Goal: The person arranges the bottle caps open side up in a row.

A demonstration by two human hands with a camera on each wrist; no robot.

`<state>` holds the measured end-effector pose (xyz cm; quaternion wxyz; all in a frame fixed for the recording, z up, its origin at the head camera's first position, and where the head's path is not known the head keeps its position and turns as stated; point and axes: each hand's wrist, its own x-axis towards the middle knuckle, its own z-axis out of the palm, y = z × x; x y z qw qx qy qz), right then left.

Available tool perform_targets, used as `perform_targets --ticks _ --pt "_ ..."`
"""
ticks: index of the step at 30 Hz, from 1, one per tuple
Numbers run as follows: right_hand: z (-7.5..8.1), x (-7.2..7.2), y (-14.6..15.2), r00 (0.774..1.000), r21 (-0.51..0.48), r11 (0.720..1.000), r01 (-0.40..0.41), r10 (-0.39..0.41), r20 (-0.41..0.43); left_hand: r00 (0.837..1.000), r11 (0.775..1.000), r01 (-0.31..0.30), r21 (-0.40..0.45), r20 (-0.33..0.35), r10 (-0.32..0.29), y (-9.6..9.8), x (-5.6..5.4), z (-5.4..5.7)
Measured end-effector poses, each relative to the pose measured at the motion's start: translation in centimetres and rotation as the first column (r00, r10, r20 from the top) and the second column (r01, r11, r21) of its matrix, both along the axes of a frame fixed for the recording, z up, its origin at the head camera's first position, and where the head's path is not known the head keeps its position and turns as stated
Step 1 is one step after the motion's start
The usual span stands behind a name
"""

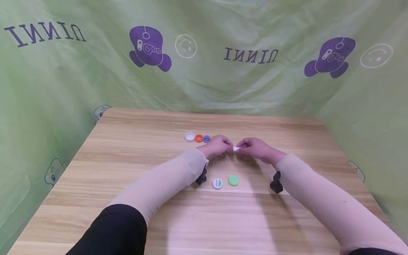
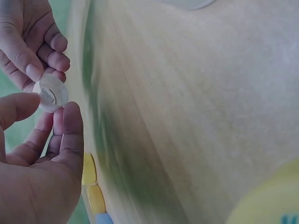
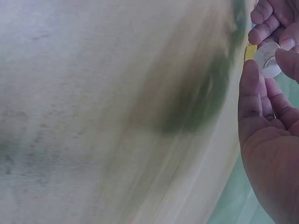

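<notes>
Between the fingertips of both hands is a small white bottle cap [image 1: 236, 148], lifted over the wooden table. My left hand [image 1: 218, 146] pinches its left side with thumb and fingers. From the other side my right hand [image 1: 256, 148] pinches the same cap. In the left wrist view the white cap [image 2: 52, 93] turns a round face with a curved mark to the camera. The right wrist view also has the cap [image 3: 267, 60] between thumb and fingers. Just left of my left hand stand a blue cap [image 1: 206, 139], an orange cap [image 1: 199, 138] and a white cap [image 1: 190, 137].
Nearer on the table [image 1: 127, 177] lie a white cap with green print [image 1: 217, 183] and a light green cap [image 1: 233, 180]. Yellow caps [image 2: 96, 199] stand in the far row, partly hidden by my left hand in the head view. A green curtain [image 1: 204, 85] hangs behind.
</notes>
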<state>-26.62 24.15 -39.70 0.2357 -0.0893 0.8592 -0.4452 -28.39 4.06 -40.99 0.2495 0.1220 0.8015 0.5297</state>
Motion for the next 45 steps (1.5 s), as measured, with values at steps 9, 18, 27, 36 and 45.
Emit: perform_targets --ticks 9,18,27,36,45 --pt "0.5 -1.4 -0.5 0.995 -0.077 0.993 0.094 -0.096 -0.021 0.994 0.99 -0.098 0.097 0.053 0.094 0.0 -1.1 0.7" --pt "0.3 -2.8 -2.0 0.969 -0.208 0.946 0.247 -0.244 0.04 0.98 0.965 -0.193 0.176 0.082 0.181 -0.1 -2.3 1.4" --pt "-0.6 -3.5 -2.6 0.948 -0.29 0.902 0.319 -0.31 0.076 0.97 0.958 -0.237 0.159 0.099 0.223 0.2 -2.4 1.6" --pt "-1.6 -3.9 -1.8 0.94 -0.258 0.905 0.338 -0.316 0.124 0.982 0.977 -0.18 0.11 0.071 0.173 0.7 -2.1 1.1" --pt "-2.2 -4.3 -1.9 0.943 -0.21 0.924 0.321 -0.29 0.164 0.981 0.983 -0.162 0.085 0.119 0.151 1.0 -2.1 0.8"
